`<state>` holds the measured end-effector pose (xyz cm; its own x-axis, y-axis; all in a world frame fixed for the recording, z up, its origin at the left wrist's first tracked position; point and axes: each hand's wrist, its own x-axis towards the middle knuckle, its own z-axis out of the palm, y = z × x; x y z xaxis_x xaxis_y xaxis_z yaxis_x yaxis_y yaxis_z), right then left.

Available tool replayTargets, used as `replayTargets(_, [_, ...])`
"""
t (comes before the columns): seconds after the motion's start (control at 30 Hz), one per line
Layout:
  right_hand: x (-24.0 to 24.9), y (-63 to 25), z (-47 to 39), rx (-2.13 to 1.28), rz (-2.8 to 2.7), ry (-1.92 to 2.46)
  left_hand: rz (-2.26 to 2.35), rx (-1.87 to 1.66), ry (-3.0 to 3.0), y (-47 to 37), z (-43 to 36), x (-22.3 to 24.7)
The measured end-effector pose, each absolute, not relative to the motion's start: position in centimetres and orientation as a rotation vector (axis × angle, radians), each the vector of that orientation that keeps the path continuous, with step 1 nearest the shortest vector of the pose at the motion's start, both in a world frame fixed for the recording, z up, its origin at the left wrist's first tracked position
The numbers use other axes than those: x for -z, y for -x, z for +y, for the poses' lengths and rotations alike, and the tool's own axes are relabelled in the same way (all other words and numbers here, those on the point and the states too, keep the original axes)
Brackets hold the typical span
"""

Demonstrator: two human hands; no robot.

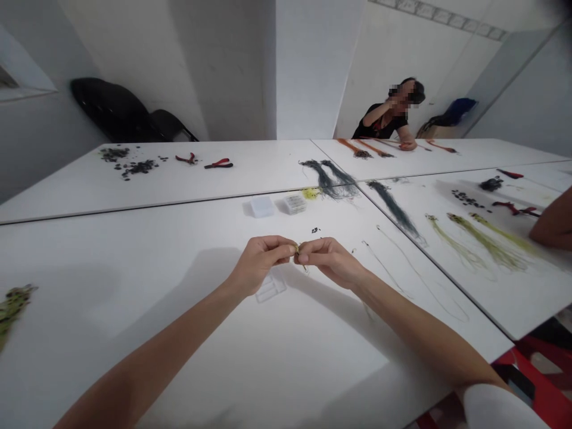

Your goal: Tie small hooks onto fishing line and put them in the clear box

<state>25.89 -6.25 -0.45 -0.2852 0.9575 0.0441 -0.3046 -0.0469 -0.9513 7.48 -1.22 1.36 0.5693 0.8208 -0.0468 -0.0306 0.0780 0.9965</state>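
Olive-yellow in colour, the small piece (297, 249) sits right in the grip, where both bare hands meet above the white tabletop (322, 345). Thumb and fingertips of the left hand (260, 259) pinch it from nine o'clock, those of the right hand (334, 262) from three, so neither hand is nearer. Fingers cover most of it; its long axis cannot be told. From the grip, a clear plastic compartmented tray (270, 292) lies toward seven o'clock, a cluster of tiny black bits (316, 230) between one and two.

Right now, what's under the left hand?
A clear divided tray shows partly beneath the left hand; the hand covers the rest, so anything there is hidden.
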Motion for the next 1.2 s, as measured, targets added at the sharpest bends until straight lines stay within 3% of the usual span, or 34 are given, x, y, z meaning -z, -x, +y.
replayTargets(0.57, [0.1,-25.2,-6.2,-1.317,-1.017,0.845,0.712,-0.747,-1.244,-7.6,-2.3,-0.9])
replayTargets(1.2, [0.2,-24.7,-6.5,-1.426,-1.006,0.754,0.593,-0.706,-1.304,-8.2,-2.9,-0.2])
